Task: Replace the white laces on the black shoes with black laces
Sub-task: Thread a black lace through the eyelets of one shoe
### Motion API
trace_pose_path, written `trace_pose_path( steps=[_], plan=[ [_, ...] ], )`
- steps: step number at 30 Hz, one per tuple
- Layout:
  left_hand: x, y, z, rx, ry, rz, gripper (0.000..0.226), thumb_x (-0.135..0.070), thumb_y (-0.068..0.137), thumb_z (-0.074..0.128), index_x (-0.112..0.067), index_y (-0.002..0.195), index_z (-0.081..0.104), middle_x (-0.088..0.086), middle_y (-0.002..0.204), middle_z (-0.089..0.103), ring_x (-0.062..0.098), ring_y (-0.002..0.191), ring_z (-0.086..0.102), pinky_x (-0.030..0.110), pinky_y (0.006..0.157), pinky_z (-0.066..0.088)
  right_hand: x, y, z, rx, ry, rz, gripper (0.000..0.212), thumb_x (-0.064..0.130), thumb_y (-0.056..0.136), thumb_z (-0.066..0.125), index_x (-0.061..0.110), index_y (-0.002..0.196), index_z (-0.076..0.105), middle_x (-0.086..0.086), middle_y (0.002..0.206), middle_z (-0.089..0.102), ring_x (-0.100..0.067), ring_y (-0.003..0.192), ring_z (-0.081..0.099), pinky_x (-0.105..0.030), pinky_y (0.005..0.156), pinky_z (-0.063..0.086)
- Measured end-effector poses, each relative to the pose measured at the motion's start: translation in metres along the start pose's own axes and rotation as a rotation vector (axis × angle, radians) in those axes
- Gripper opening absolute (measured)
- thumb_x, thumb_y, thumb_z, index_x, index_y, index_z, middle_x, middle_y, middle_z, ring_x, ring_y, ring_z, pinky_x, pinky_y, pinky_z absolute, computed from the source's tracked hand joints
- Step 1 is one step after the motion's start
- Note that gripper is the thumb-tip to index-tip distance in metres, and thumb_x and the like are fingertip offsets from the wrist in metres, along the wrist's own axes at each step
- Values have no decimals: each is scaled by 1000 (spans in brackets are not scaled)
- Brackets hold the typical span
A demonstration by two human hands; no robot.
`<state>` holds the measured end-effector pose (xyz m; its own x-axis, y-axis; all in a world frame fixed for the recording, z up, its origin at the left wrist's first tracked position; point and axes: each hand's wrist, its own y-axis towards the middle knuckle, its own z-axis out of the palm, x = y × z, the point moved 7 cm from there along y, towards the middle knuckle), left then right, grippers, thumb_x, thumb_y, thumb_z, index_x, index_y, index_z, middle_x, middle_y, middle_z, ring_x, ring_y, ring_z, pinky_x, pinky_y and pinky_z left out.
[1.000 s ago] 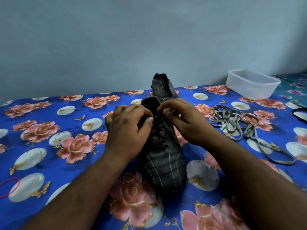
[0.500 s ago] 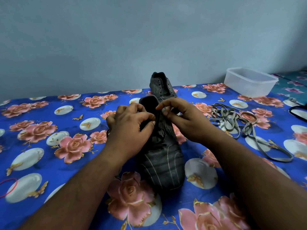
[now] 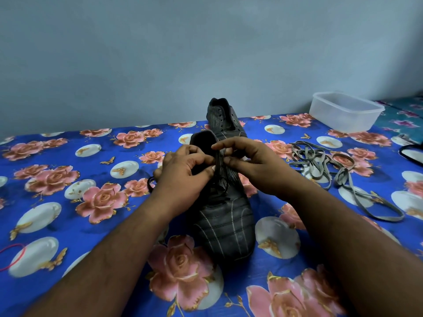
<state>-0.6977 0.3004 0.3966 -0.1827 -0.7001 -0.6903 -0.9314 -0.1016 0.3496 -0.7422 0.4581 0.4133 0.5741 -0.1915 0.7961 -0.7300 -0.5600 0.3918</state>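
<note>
Black football shoe [image 3: 225, 225] lying in the middle of the bed, toe toward the camera, resting on a blue floral bedsheet [image 3: 68, 175]. Black lace [image 3: 219, 197] already crossed through the lower eyelets over the tongue; upper eyelets hidden behind the fingers, so not clear how many remain. Left hand [image 3: 183, 172] curled at the shoe's left side, thumb and forefinger pinching what looks like the black lace near the top of the lacing. Right hand [image 3: 254, 165] curled at the right side, fingertips pinching the upper edge of the shoe by the tongue; whether a lace end sits in that pinch cannot be told. A loop of black lace showing on the sheet just left of the left hand.

Second black shoe [image 3: 223, 117] standing just behind the first, heel up against the wall, eyelets apparently bare, no lace visible. Removed pale grey-white laces [image 3: 320, 165] heaped loose on the sheet to the right, well apart from both shoes. Clear plastic container [image 3: 345, 114] farther back on the right. Thin red band [image 3: 13, 255] at the left edge.

Judged progress: old laces out of both shoes; first shoe partly relaced in black, probably near its top; second shoe not yet started, so roughly half or more of the threading left.
</note>
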Motion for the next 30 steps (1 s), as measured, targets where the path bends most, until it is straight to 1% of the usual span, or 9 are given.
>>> trace_pose_path(
  steps=[2, 4, 9, 12, 15, 18, 22, 26, 30],
  plan=[
    [0, -1, -2, -16, -39, 2, 12, -58, 78, 59, -54, 84, 68, -25, 107, 57, 15, 112, 43, 54, 102, 37, -4, 0, -7, -41, 49, 51, 28, 2, 93, 69, 15, 118, 69, -7, 92, 66, -11, 85, 61, -24, 80, 53],
    [-1, -1, -3, -29, -62, 9, 15, -63, 74, 56, -56, 82, 67, -26, 107, 57, 14, 112, 44, 54, 101, 38, -6, -2, -16, -73, 15, 83, 19, 11, 88, 77, 12, 106, 72, 4, 88, 73, -5, 82, 66, -23, 76, 55],
    [-1, -2, -1, -33, -39, 41, 10, -60, 80, 52, -56, 84, 60, -30, 112, 54, 10, 113, 39, 52, 106, 34, -6, -5, -16, -57, -160, 68, 16, 26, 78, 85, 16, 88, 76, 1, 84, 74, -4, 71, 64, -27, 71, 55],
    [1, -4, -3, -14, -24, 99, 29, -68, 81, 43, -53, 93, 64, -31, 116, 54, 9, 117, 42, 51, 107, 33, -3, -4, -13, -49, -136, 48, 10, 22, 85, 80, 15, 88, 74, -2, 83, 72, -4, 68, 61, -20, 64, 50],
    [0, -3, -9, -13, -117, 186, 31, -56, 93, 48, -44, 111, 70, -22, 121, 59, 7, 116, 52, 42, 105, 41, -7, -4, -12, -24, -12, 88, 4, 15, 90, 74, 14, 90, 71, -4, 81, 70, -7, 73, 60, -22, 70, 50],
    [12, 1, -17, -29, -262, 165, 31, -38, 100, 52, -34, 128, 64, -15, 123, 59, 8, 101, 60, 28, 94, 47, -14, -5, -13, -17, 130, 140, 6, 8, 94, 68, 10, 89, 67, -2, 78, 65, -14, 75, 57, -28, 73, 50],
    [33, 3, -15, 75, -262, 71, 24, -27, 104, 53, -40, 123, 63, -11, 123, 60, 9, 110, 60, 30, 99, 49, -16, -4, -19, -59, 290, 186, 7, 8, 96, 61, 10, 90, 63, -10, 85, 67, -19, 72, 60, -35, 74, 51],
    [37, 4, -14, 109, -343, 52, 26, -22, 105, 53, -37, 123, 64, -2, 118, 62, 6, 102, 62, 19, 89, 47, -19, -4, -34, -235, 455, 240, 17, 2, 98, 52, 15, 87, 58, -11, 83, 70, -21, 66, 59, -31, 67, 55],
    [41, 4, -11, 133, -352, 8, 26, -24, 104, 53, -30, 129, 60, -3, 114, 59, 3, 84, 62, 17, 71, 51, -43, -11, -76, -586, 492, 314, 8, 13, 98, 53, 16, 93, 58, 0, 83, 72, -15, 62, 56, -27, 59, 52]
  ],
)
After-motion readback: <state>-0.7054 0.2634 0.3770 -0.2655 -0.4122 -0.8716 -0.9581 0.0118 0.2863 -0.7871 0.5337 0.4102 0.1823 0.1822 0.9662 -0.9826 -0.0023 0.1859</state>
